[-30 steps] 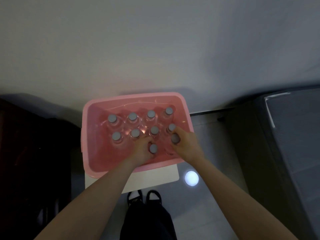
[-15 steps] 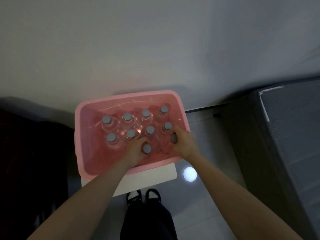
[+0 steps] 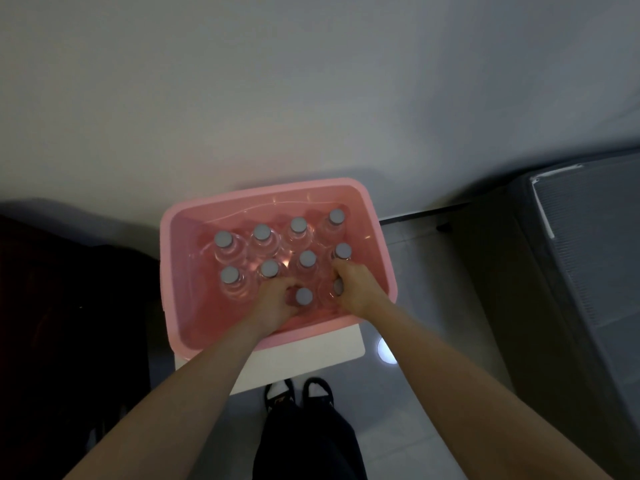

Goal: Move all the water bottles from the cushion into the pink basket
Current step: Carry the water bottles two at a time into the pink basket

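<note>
Nearest me, my legs and black shoes (image 3: 297, 393) stand on the pale floor, just in front of a white stand (image 3: 311, 351) that carries the pink basket (image 3: 180, 271). Both forearms reach over its near rim. My left hand (image 3: 277, 299) is wrapped around a water bottle (image 3: 304, 296) in the near row, and my right hand (image 3: 353, 285) is closed on its neighbour (image 3: 337, 287) beside the right wall; both bottles sit upright and low in the basket. Compared with a second ago the hands have barely shifted on these two, only the view has swung, so I judge this pair is being seated, not lifted.

Behind them stand eight more capped bottles in two rows of four, packed touching. That makes ten inside. The near left corner of the basket is bare, so room remains.

Farther right is a dark grey cushioned edge (image 3: 588, 271); no bottles show on the visible part, though most of it is out of view. I'd let go next and check it.
</note>
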A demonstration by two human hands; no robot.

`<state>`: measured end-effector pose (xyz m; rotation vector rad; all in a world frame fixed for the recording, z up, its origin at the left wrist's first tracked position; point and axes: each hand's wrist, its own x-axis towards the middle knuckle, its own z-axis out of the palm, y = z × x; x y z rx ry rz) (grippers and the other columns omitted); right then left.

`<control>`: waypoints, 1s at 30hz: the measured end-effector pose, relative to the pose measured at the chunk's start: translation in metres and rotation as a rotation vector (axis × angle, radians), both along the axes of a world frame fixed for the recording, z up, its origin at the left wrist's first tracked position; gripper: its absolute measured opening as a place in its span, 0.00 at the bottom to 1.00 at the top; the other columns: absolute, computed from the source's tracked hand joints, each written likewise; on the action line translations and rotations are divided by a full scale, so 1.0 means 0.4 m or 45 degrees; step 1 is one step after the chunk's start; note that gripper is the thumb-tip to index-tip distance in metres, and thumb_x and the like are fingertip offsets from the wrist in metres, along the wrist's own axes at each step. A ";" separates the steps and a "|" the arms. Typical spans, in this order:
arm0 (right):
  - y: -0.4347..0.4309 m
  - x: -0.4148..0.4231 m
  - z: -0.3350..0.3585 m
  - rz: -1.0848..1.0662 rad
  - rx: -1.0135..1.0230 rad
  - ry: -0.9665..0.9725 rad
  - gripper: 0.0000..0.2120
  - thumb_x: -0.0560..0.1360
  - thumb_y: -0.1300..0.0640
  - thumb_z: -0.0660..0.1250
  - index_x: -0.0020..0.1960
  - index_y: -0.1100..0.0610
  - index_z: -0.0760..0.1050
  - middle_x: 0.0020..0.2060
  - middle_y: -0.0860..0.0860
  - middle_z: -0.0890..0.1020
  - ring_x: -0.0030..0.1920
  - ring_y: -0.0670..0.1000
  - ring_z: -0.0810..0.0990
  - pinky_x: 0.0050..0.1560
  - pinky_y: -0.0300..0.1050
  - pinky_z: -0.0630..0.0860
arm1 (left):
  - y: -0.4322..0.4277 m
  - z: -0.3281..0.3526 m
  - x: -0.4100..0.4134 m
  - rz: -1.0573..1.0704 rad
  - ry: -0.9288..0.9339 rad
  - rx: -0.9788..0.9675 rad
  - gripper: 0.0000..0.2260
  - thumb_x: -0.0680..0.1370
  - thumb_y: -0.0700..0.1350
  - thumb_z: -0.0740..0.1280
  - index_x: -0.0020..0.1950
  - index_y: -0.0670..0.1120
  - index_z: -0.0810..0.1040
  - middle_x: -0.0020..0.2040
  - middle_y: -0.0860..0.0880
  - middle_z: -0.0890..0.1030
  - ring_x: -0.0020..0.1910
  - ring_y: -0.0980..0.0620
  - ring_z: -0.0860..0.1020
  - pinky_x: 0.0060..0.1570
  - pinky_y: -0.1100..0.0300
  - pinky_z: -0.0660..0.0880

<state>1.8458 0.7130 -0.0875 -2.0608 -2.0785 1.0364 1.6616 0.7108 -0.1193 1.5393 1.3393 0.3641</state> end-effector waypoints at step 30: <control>0.050 0.007 0.248 -0.226 0.366 0.082 0.15 0.73 0.47 0.68 0.54 0.55 0.78 0.49 0.54 0.82 0.50 0.57 0.79 0.45 0.43 0.68 | 0.050 0.251 -0.070 0.157 -0.213 0.062 0.15 0.72 0.43 0.74 0.57 0.48 0.79 0.53 0.51 0.82 0.49 0.62 0.80 0.53 0.66 0.76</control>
